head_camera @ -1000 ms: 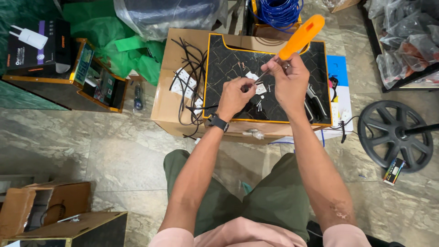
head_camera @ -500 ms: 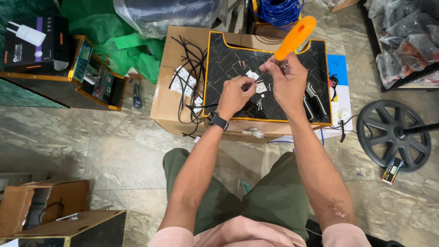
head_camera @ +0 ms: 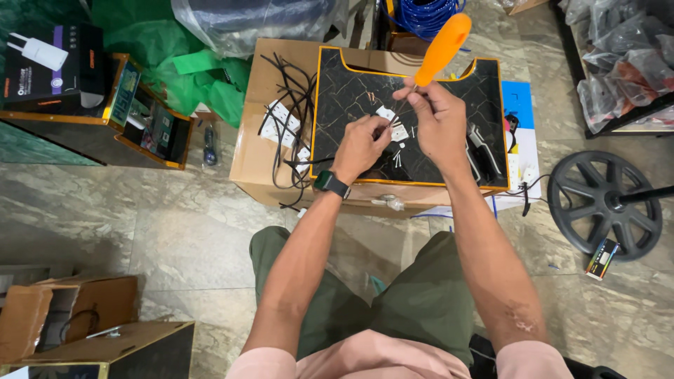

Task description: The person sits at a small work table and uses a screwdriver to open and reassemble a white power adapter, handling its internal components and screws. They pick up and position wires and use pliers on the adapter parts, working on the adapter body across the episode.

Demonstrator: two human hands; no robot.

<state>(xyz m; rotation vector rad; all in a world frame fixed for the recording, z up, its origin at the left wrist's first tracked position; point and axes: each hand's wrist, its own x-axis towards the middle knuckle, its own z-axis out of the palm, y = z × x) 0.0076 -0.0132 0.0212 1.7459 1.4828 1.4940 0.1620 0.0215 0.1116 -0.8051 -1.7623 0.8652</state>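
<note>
Seated worker's left hand [head_camera: 359, 144] pinches a small white part [head_camera: 398, 131] over the black marble-look tray [head_camera: 337, 105]; right hand [head_camera: 439, 119] grips an orange-handled screwdriver [head_camera: 441, 49], tip at the part – looks mid-fastening; next needs steady tip alignment w/ cable clutter left

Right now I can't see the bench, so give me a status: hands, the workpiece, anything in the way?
Right hand gripping orange-handled screwdriver. Left hand pinching small white part over black marbled board. Loose black cables lie left, clear of hands.
</note>
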